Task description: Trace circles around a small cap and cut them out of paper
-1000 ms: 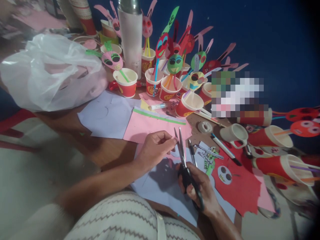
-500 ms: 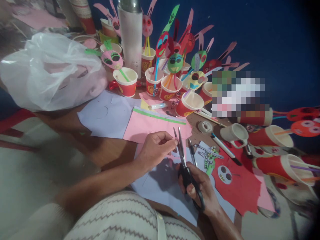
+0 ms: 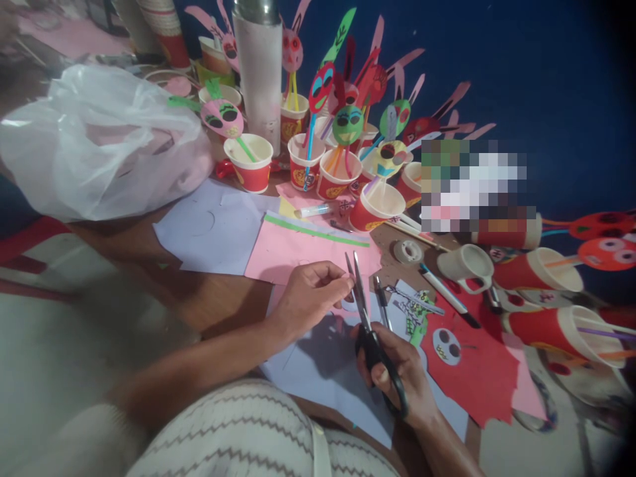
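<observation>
My right hand (image 3: 395,368) grips a pair of black-handled scissors (image 3: 370,341), its blades pointing up and slightly parted. Just left of the blades, my left hand (image 3: 318,291) is closed in a pinch, thumb against fingertips. Whatever small piece sits in that pinch is too small to make out. Below both hands lies a lavender paper sheet (image 3: 318,364). Pink paper (image 3: 308,248) with a green strip along its top is spread just beyond my left hand. A dark pen (image 3: 381,301) rests right of the scissors.
Paper cups (image 3: 251,169) with decorated paper faces on straws crowd the back. A tall flask (image 3: 258,79) rises among them, with a white plastic bag (image 3: 109,146) at left. To the right are a mug (image 3: 466,265), a tape roll (image 3: 408,252) and red paper (image 3: 481,377).
The scissor blades have come slightly closer together. Both hands stay in nearly the same place.
</observation>
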The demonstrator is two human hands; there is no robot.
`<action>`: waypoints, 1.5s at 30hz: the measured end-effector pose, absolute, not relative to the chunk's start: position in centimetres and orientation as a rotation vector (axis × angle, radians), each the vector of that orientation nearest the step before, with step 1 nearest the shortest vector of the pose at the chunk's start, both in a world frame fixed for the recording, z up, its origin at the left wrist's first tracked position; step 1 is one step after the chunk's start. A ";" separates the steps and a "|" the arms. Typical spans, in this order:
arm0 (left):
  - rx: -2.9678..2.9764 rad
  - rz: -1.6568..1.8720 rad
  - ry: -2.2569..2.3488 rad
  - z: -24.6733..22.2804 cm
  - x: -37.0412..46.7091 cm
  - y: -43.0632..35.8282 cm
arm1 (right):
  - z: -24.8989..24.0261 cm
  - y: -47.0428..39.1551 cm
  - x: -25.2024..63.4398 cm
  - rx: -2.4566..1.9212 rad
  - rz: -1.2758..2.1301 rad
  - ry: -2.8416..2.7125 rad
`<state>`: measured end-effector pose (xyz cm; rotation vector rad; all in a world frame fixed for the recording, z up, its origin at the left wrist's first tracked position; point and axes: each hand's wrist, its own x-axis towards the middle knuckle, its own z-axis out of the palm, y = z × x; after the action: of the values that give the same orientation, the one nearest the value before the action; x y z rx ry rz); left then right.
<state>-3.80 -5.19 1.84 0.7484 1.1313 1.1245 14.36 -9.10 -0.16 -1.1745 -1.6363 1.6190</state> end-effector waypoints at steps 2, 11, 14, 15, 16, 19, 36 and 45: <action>0.751 1.122 1.131 1.9 -3.8 -5.2 | 0.0 -9.2 14.2 -1.189 1.619 -1.625; 0.758 1.114 1.116 1.6 -4.0 -5.3 | -0.4 -9.1 14.5 -1.178 1.612 -1.635; 0.752 1.117 1.097 1.5 -4.0 -5.3 | -0.5 -9.1 14.6 -1.160 1.602 -1.638; 0.750 1.117 1.086 1.5 -4.0 -5.2 | -0.5 -9.2 14.6 -1.156 1.598 -1.640; 0.747 1.119 1.073 1.4 -4.1 -5.2 | -0.5 -9.2 14.6 -1.156 1.596 -1.642; 0.726 1.111 1.037 1.4 -4.1 -5.1 | -0.5 -9.2 14.6 -1.164 1.606 -1.629; 0.745 0.973 0.978 1.8 -4.4 -5.0 | 0.3 -8.7 14.7 -1.234 1.640 -1.506; 0.644 0.972 0.953 1.4 -4.4 -4.9 | 0.3 -8.4 14.9 -1.211 1.632 -1.511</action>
<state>-4.41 -4.87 1.40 0.6445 0.9527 0.9716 14.93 -8.37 0.33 -1.2112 -1.5111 1.6320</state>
